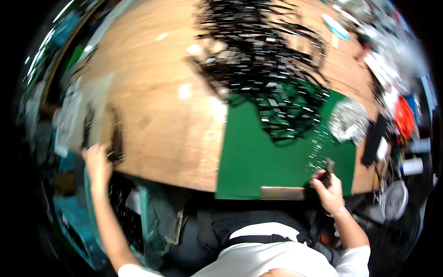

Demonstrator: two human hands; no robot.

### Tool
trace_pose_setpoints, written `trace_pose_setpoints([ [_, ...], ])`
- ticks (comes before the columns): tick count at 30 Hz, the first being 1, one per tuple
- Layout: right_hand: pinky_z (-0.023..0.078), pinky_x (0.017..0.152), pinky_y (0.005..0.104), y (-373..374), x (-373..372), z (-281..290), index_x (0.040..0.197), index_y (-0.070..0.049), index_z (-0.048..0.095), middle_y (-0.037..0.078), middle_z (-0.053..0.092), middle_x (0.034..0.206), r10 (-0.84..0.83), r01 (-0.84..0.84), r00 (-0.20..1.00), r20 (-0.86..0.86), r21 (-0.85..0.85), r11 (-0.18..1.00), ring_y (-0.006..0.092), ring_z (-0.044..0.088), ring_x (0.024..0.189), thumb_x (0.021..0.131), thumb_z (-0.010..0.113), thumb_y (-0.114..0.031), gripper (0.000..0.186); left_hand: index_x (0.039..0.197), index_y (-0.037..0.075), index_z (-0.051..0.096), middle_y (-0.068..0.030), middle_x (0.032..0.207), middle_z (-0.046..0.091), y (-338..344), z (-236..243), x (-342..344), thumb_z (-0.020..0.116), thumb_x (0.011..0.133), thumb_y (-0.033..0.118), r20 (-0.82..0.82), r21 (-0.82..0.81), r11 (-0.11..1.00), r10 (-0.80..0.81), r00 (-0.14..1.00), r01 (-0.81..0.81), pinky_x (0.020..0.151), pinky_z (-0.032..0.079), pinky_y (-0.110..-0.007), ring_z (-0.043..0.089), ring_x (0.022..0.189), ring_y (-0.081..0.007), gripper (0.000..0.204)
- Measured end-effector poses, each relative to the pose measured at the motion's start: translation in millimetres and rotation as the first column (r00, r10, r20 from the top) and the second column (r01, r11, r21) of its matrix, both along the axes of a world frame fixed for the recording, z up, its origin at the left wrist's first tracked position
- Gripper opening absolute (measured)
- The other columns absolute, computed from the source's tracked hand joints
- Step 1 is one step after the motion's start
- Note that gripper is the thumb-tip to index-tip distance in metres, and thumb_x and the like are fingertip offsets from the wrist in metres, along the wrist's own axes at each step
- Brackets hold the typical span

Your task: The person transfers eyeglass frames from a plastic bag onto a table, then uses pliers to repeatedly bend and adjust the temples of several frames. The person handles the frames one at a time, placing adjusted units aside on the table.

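Observation:
My left hand (98, 161) reaches to the table's near left edge. Its fingers meet the near end of a thin black strip (88, 124); motion blur hides whether they grip it. Another dark strip (116, 136) lies just right of that hand. At the right, my right hand (328, 190) is closed round a small dark-handled tool (328, 174) with a short metal tip, its exact kind unclear. It is over the near right part of a green mat (249, 157). Beyond, a large tangled heap of glossy black strips (272, 69) covers the mat's far part and the wood behind.
Small shiny bits (317, 150) are scattered on the mat beside a crumpled silvery bundle (349, 121). A long black object (374, 140) lies along the right edge. Teal-rimmed containers (145, 212) stand below the table's left. A white fan (395, 201) is at lower right.

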State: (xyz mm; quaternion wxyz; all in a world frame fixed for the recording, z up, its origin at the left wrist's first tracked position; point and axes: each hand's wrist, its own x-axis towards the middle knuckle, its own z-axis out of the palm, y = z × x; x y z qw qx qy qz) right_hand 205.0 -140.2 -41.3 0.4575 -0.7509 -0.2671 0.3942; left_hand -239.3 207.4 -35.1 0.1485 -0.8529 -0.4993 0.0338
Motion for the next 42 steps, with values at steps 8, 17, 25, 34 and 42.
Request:
trace_pose_setpoints([
  [8,0.04,0.066,0.0214,-12,10,-3,0.088,0.001,0.052,0.001,0.053,0.077,0.106,-0.095,0.993,-0.041,0.217,0.972,0.0062,0.046,0.071,0.08,0.056,-0.007,0.012,0.116,0.002,0.042,-0.0164,0.116,0.045,-34,32,56,0.051,0.065,-0.009,0.036,-0.008,1.0,0.024,0.999,-0.024,0.097,0.028,-0.039,0.036,0.114,-0.032,0.052],
  [17,0.045,0.063,0.0267,-19,7,-3,0.089,-0.001,0.053,0.008,0.055,0.076,0.257,-0.3,0.947,0.192,0.244,0.922,0.0153,0.054,0.066,0.074,0.059,-0.003,0.016,0.096,0.004,0.052,-0.0114,0.089,0.054,-151,-20,343,0.062,0.071,0.009,0.48,-0.025,0.786,-0.533,0.696,0.618,0.072,0.043,-0.036,0.051,0.086,-0.0281,0.027],
  [25,0.046,0.072,0.0362,-43,37,14,0.092,-0.002,0.051,0.014,0.049,0.096,0.376,-0.441,0.675,0.635,-0.062,0.895,0.0306,0.054,0.083,0.066,0.059,-0.003,0.027,0.091,0.003,0.05,-0.0067,0.08,0.058,-157,45,350,0.043,0.09,0.017,0.799,-0.408,0.258,0.565,0.206,0.876,0.062,0.045,-0.022,0.056,0.066,-0.0139,0.016],
  [34,0.044,0.071,0.0381,-28,41,1,0.105,0.0,0.046,0.015,0.046,0.105,0.425,-0.425,0.57,0.703,-0.19,0.885,0.0299,0.054,0.081,0.068,0.061,-0.01,0.041,0.105,0.0,0.031,-0.0151,0.074,0.056,-233,61,260,0.047,0.085,0.017,0.758,-0.416,0.463,0.653,0.017,0.783,0.037,0.042,-0.022,0.043,0.032,-0.0126,0.031],
  [42,0.045,0.065,0.0392,15,61,-17,0.08,-0.001,0.051,0.015,0.052,0.076,0.351,-0.261,0.653,0.671,-0.235,0.936,0.0323,0.054,0.072,0.069,0.058,-0.006,0.014,0.131,0.004,0.01,-0.0174,0.1,0.056,-270,14,268,0.061,0.069,-0.008,0.794,-0.529,0.597,0.599,0.103,0.603,0.069,0.041,-0.018,0.048,0.065,-0.0067,0.081],
])
